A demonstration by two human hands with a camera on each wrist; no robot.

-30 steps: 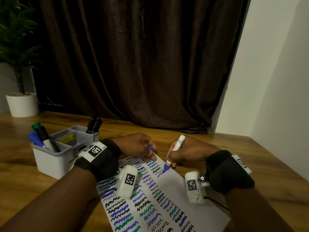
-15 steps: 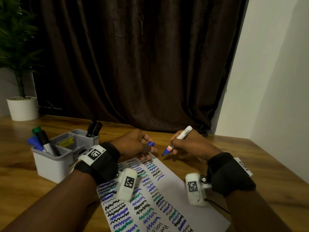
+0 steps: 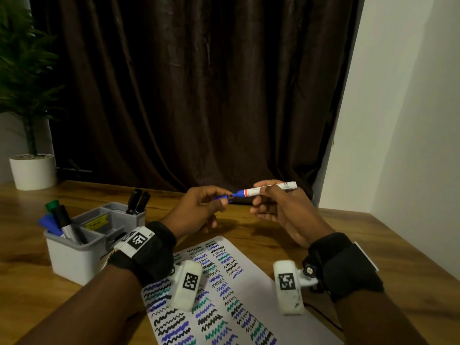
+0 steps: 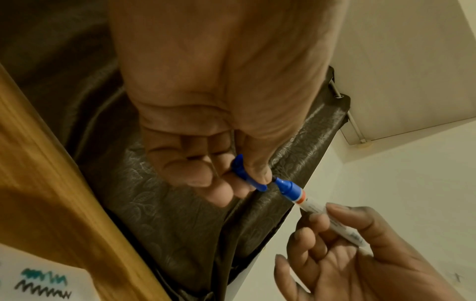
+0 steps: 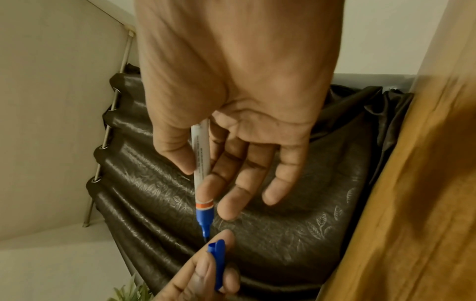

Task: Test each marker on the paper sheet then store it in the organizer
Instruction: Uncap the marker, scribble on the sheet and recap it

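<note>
My right hand (image 3: 267, 199) pinches a white marker (image 3: 270, 190) with a blue tip, held level above the table, tip pointing left. My left hand (image 3: 211, 202) pinches its blue cap (image 3: 225, 198) just at the tip. In the left wrist view the marker (image 4: 309, 205) tip sits at the mouth of the cap (image 4: 244, 175). In the right wrist view a small gap shows between marker (image 5: 202, 169) tip and cap (image 5: 219, 262). The paper sheet (image 3: 249, 290) with rows of squiggles lies below my wrists. The grey organizer (image 3: 82, 250) stands at the left with several markers in it.
A potted plant (image 3: 32, 170) stands at the table's far left corner. A dark curtain (image 3: 199, 95) hangs behind the table, a white wall (image 3: 410, 120) to the right. Bare wood shows to the right of the sheet.
My right hand lifted the marker off the paper and turned it level. Both hands rose and came together, bringing the tip to the cap.
</note>
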